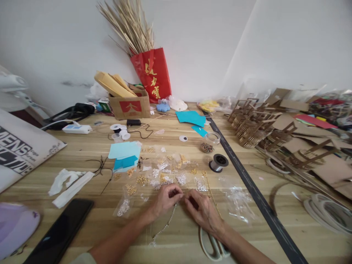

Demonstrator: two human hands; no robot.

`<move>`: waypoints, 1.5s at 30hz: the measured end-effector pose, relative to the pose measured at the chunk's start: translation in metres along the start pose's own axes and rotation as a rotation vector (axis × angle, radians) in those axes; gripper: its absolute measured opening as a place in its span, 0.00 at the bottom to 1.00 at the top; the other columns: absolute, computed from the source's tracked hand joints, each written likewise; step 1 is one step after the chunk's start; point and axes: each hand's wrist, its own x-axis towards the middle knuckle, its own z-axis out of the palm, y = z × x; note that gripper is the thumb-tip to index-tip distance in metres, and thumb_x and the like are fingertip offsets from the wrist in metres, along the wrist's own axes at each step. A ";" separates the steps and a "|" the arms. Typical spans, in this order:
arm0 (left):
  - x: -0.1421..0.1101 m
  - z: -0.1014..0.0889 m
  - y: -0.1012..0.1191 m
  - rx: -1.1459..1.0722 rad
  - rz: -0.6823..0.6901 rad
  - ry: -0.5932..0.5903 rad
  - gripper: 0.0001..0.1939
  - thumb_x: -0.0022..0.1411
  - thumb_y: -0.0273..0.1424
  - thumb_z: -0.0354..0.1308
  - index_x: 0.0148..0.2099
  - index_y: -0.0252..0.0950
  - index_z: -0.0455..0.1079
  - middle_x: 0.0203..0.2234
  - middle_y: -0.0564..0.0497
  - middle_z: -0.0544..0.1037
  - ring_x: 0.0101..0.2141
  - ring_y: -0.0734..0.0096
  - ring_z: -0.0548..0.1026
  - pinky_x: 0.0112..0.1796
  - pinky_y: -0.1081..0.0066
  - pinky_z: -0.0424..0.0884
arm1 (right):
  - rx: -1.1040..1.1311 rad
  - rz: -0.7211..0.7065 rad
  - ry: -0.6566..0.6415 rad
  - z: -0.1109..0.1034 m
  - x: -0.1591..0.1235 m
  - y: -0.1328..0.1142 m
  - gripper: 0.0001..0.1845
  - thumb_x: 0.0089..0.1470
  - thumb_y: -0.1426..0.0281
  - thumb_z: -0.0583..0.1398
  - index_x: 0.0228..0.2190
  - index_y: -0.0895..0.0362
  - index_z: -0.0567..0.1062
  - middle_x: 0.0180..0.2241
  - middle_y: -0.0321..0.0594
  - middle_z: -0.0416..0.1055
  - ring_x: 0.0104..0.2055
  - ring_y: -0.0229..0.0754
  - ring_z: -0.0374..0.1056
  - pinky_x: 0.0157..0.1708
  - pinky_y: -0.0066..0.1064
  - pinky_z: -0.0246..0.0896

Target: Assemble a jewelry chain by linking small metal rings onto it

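My left hand pinches the upper end of a thin silver chain between thumb and forefinger. From there the chain curves down toward me and lies on the wooden table. Close beside it, my right hand has its fingertips drawn together near the chain's end; whatever is between them is too small to make out. Under my right wrist lie scissors with pale handles, their blades hidden. A gold chain runs behind that hand. Just beyond my hands sit small bags of silver and gold findings.
A spool of wire and a heap of mixed beads stand to the right, near a dark strip. Clear plastic bags lie right of my hand. A phone is at front left. Wooden baskets crowd the right.
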 end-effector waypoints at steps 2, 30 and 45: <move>0.000 0.000 0.000 0.010 0.004 0.001 0.07 0.56 0.30 0.57 0.29 0.33 0.71 0.22 0.52 0.73 0.25 0.72 0.69 0.28 0.75 0.64 | 0.013 0.018 -0.003 0.000 0.000 0.000 0.07 0.60 0.73 0.53 0.30 0.56 0.68 0.24 0.34 0.67 0.24 0.36 0.63 0.26 0.25 0.55; -0.007 0.002 -0.001 0.302 0.172 0.029 0.05 0.59 0.25 0.57 0.31 0.34 0.73 0.27 0.49 0.78 0.30 0.68 0.75 0.34 0.71 0.70 | 0.044 0.050 0.032 0.002 0.003 0.001 0.08 0.59 0.72 0.54 0.27 0.56 0.66 0.22 0.33 0.66 0.23 0.35 0.61 0.24 0.25 0.53; -0.006 0.002 -0.001 0.311 0.215 0.031 0.06 0.59 0.26 0.57 0.32 0.35 0.75 0.28 0.49 0.79 0.30 0.68 0.76 0.35 0.71 0.71 | 0.226 0.160 -0.014 0.004 0.002 0.010 0.05 0.61 0.67 0.56 0.35 0.56 0.68 0.23 0.33 0.72 0.24 0.36 0.67 0.27 0.26 0.61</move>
